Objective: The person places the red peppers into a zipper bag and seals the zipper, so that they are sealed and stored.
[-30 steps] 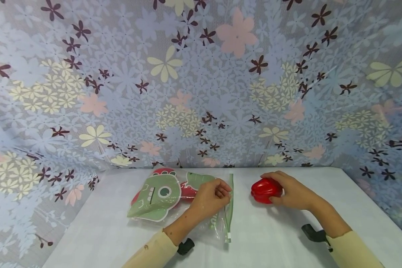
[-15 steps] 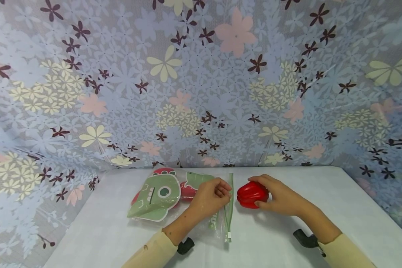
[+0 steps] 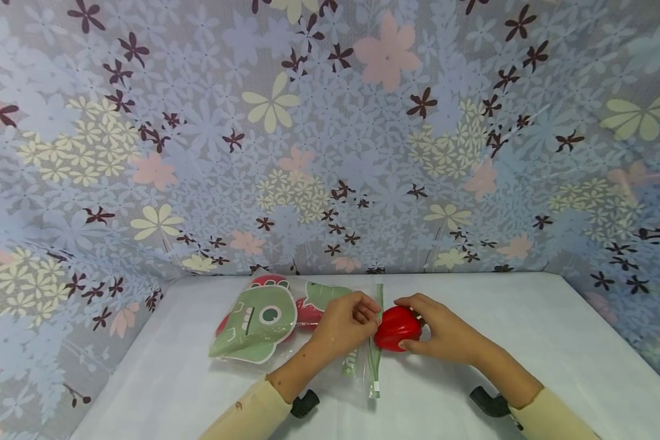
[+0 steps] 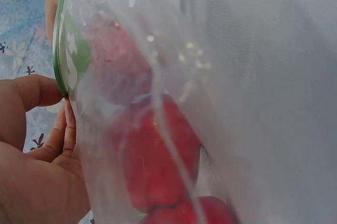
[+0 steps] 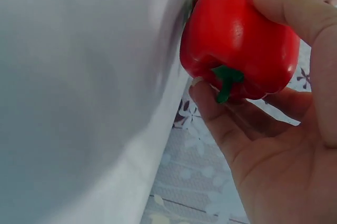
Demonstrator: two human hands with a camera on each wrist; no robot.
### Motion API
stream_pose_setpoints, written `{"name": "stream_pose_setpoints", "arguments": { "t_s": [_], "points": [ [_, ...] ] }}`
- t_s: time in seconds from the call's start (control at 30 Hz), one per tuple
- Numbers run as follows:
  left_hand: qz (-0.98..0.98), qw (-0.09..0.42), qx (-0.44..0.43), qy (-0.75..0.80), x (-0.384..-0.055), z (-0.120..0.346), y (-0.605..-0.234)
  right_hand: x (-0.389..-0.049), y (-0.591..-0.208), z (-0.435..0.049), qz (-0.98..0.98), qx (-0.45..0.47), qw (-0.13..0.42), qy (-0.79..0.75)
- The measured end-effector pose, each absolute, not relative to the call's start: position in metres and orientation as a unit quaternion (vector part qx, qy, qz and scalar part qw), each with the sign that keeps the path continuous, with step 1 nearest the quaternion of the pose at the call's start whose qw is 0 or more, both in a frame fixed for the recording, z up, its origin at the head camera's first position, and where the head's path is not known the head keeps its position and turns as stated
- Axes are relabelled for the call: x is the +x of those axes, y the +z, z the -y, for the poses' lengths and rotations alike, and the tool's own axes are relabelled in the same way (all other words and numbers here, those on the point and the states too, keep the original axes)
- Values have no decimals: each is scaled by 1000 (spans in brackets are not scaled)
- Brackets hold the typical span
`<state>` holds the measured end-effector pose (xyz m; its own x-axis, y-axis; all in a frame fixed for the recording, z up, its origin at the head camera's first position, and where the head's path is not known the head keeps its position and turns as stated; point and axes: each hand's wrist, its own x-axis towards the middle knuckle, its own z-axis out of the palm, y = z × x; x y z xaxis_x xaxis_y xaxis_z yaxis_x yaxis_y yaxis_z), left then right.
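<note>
A clear zip bag (image 3: 253,330) with a green cartoon print lies on the white table, red things inside it. Its green zip edge (image 3: 375,366) faces right. My left hand (image 3: 343,327) pinches that edge between thumb and fingers, as the left wrist view shows, where red items (image 4: 160,155) appear through the plastic. My right hand (image 3: 445,333) holds a red bell pepper (image 3: 398,329) at the bag's mouth, close to the left fingertips. In the right wrist view, the pepper's green stem (image 5: 227,81) points toward the palm side, with thumb and fingers around its body.
White cloth covers the table (image 3: 159,366). Behind it and at both sides rise floral-patterned fabric walls (image 3: 330,153). Black wrist devices sit below each forearm, close to the tabletop.
My right hand has carried the red bell pepper leftward across the table to the bag's zip edge. The left hand has kept its place on the bag.
</note>
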<state>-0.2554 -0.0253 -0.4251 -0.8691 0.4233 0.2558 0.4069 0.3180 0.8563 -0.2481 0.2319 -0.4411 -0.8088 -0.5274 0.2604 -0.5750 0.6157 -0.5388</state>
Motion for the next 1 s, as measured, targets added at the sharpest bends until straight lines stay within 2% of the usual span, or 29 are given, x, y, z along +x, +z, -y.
{"name": "stream_pose_setpoints", "arguments": {
  "t_s": [0.6,0.8,1.0],
  "points": [
    [-813,19,248,527,-255,25,-426,-249,-447,-229,879,322,-28,350],
    [-815,14,250,522,-256,24,-427,-252,-451,-230,867,324,-16,378],
    [-817,7,258,515,-256,25,-426,-254,-456,-226,863,326,23,385]
  ]
}}
